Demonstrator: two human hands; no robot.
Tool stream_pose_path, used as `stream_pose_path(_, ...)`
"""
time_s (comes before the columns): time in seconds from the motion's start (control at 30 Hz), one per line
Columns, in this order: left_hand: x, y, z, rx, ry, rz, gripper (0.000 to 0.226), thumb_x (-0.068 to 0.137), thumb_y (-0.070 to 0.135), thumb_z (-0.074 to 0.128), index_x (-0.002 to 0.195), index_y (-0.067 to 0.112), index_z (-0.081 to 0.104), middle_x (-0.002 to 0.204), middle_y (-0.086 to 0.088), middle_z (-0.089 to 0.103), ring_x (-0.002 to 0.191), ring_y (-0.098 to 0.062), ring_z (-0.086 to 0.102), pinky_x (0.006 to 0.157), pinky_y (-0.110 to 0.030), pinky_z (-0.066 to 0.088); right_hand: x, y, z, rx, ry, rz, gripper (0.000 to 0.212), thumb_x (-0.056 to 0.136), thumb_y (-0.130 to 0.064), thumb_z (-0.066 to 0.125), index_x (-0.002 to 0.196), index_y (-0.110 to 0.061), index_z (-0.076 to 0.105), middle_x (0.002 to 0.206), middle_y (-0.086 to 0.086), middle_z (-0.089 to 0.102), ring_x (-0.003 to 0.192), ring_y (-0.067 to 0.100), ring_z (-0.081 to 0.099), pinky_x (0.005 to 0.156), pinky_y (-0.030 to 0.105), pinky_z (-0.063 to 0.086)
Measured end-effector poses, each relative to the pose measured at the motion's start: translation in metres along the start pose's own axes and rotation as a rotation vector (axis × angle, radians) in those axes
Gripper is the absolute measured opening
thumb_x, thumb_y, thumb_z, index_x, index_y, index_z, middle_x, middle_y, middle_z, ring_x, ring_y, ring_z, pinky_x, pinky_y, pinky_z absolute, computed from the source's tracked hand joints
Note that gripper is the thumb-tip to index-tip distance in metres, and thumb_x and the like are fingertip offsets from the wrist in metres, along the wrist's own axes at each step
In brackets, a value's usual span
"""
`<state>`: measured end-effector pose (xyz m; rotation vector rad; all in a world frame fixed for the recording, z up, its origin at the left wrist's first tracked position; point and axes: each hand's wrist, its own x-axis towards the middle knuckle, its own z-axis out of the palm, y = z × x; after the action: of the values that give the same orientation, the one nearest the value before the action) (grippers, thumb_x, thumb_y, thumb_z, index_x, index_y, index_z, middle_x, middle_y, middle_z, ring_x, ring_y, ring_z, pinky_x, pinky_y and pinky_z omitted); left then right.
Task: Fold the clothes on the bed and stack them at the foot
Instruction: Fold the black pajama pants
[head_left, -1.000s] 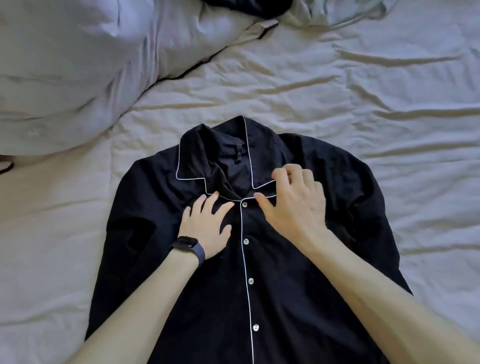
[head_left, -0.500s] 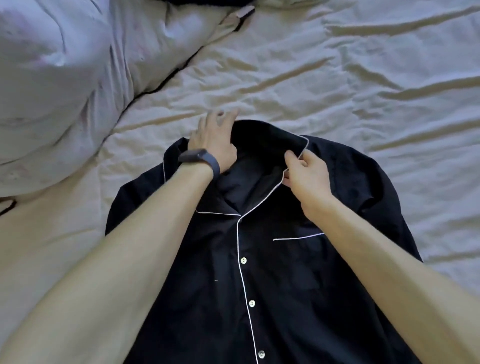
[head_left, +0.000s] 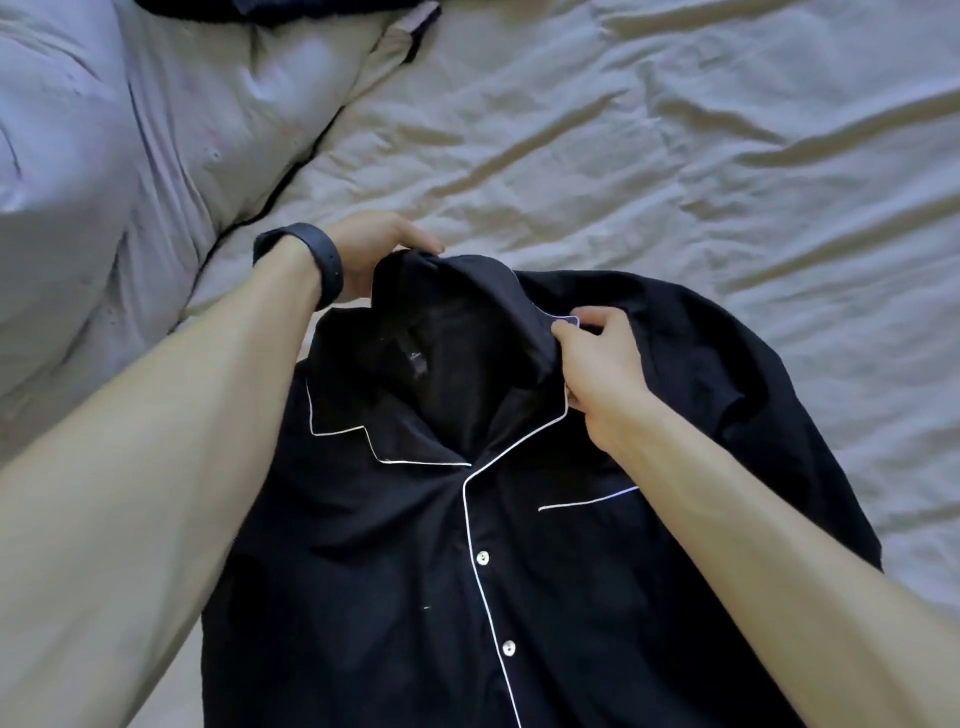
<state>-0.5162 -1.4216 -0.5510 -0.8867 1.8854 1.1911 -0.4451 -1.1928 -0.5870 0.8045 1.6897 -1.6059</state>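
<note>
Both hands hold the collar (head_left: 470, 304) of a black, white-piped shirt (head_left: 389, 582), which lies buttons-up on the wrinkled pale sheet (head_left: 675, 156), filling the centre and bottom of the frame. The left hand (head_left: 366, 254), wristband (head_left: 311, 262) above it, curls its fingers over the collar's back edge. The right hand (head_left: 605, 374) pinches the collar's piped tip. A bunched duvet (head_left: 88, 197) fills the upper left.

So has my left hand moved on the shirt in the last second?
Yes. The left hand has gone up from the chest beside the placket to grip the back of the pyjama shirt collar, farther from the top button.
</note>
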Motion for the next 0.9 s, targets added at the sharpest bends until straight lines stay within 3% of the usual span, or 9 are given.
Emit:
stream_pose_path(0.1, 0.014, -0.004, 0.001, 0.325, 0.243, 0.131, 0.019, 0.095, 0.031, 0.065, 0.108, 0.017, 0.066, 0.1, -0.001, 0.064, 0.09, -0.018, 0.061, 0.077, -0.029, 0.048, -0.003, 0.004, -0.007, -0.21, -0.006, -0.222, 0.035, 0.094, -0.045, 0.058, 0.125, -0.047, 0.043, 0.096, -0.011, 0.059, 0.089, 0.009, 0.06, 0.074, 0.028, 0.045)
stream_pose_path(0.2, 0.01, -0.019, 0.009, 0.405, 0.505, 0.343, 0.027, 0.092, 0.045, 0.059, 0.113, 0.027, 0.06, 0.113, 0.002, 0.063, 0.105, -0.018, 0.06, 0.092, -0.031, 0.047, -0.008, 0.007, -0.012, -0.68, -0.078, -0.376, 0.05, 0.087, -0.067, 0.061, 0.127, -0.039, 0.053, 0.115, -0.009, 0.05, 0.1, 0.014, 0.052, 0.083, 0.031, 0.039)
stream_pose_path(0.3, -0.011, -0.061, 0.017, 0.357, 0.739, 0.46, 0.035, 0.088, 0.044, 0.056, 0.116, 0.024, 0.06, 0.121, -0.003, 0.06, 0.114, -0.023, 0.056, 0.098, -0.038, 0.046, -0.011, 0.006, -0.014, -1.045, 0.068, -0.561, 0.034, 0.096, -0.051, 0.059, 0.114, -0.022, 0.062, 0.131, 0.002, 0.042, 0.105, 0.031, 0.053, 0.076, 0.037, 0.039)
stream_pose_path(0.37, -0.029, -0.097, 0.021, 0.424, 0.857, 0.376, 0.04, 0.088, 0.045, 0.058, 0.121, 0.021, 0.059, 0.125, -0.007, 0.056, 0.119, -0.029, 0.052, 0.1, -0.042, 0.043, -0.012, 0.002, -0.012, -1.183, 0.171, -0.684, 0.026, 0.1, -0.037, 0.054, 0.108, -0.015, 0.063, 0.143, 0.005, 0.04, 0.116, 0.033, 0.045, 0.078, 0.039, 0.035)
stream_pose_path(0.5, -0.046, -0.154, 0.015, 0.648, 0.763, 0.051, 0.051, 0.092, 0.052, 0.058, 0.131, 0.019, 0.054, 0.129, -0.011, 0.052, 0.124, -0.034, 0.047, 0.096, -0.045, 0.041, -0.009, -0.01, 0.004, -1.223, 0.241, -0.778, 0.024, 0.09, -0.027, 0.047, 0.103, -0.009, 0.055, 0.118, 0.009, 0.06, 0.106, 0.035, 0.047, 0.077, 0.041, 0.029)
stream_pose_path(0.57, -0.045, -0.161, 0.003, 0.633, 0.753, 0.065, 0.046, 0.095, 0.052, 0.053, 0.125, 0.018, 0.06, 0.122, -0.012, 0.058, 0.118, -0.036, 0.051, 0.091, -0.044, 0.044, -0.004, -0.014, 0.014, -1.328, 0.224, -0.825, 0.028, 0.088, -0.029, 0.047, 0.108, -0.01, 0.051, 0.109, 0.009, 0.063, 0.102, 0.035, 0.05, 0.076, 0.042, 0.027)
stream_pose_path(0.67, -0.042, -0.155, -0.008, 0.537, 0.764, 0.124, 0.041, 0.095, 0.053, 0.05, 0.116, 0.021, 0.067, 0.113, -0.011, 0.064, 0.111, -0.036, 0.056, 0.086, -0.042, 0.047, 0.009, -0.018, 0.028, -1.515, 0.19, -0.857, 0.034, 0.098, -0.037, 0.051, 0.121, -0.012, 0.056, 0.118, 0.009, 0.062, 0.111, 0.036, 0.05, 0.082, 0.044, 0.032)
stream_pose_path(0.77, -0.044, -0.151, -0.014, 0.47, 0.825, 0.178, 0.033, 0.096, 0.049, 0.05, 0.099, 0.021, 0.066, 0.096, -0.008, 0.067, 0.096, -0.037, 0.06, 0.074, -0.037, 0.043, 0.022, -0.025, 0.037, -1.37, 0.133, -0.912, 0.018, 0.103, -0.028, 0.045, 0.103, -0.017, 0.059, 0.098, 0.002, 0.063, 0.095, 0.032, 0.056, 0.074, 0.038, 0.036)
stream_pose_path(0.9, -0.054, -0.169, -0.028, 0.218, 0.842, 0.167, 0.033, 0.097, 0.042, 0.05, 0.07, 0.024, 0.052, 0.067, 0.007, 0.055, 0.074, -0.029, 0.054, 0.061, -0.034, 0.03, 0.033, -0.045, 0.022, -0.734, 0.014, -0.52, 0.033, 0.094, -0.03, 0.04, 0.064, -0.017, 0.044, 0.059, -0.005, 0.046, 0.059, 0.02, 0.044, 0.054, 0.033, 0.028)
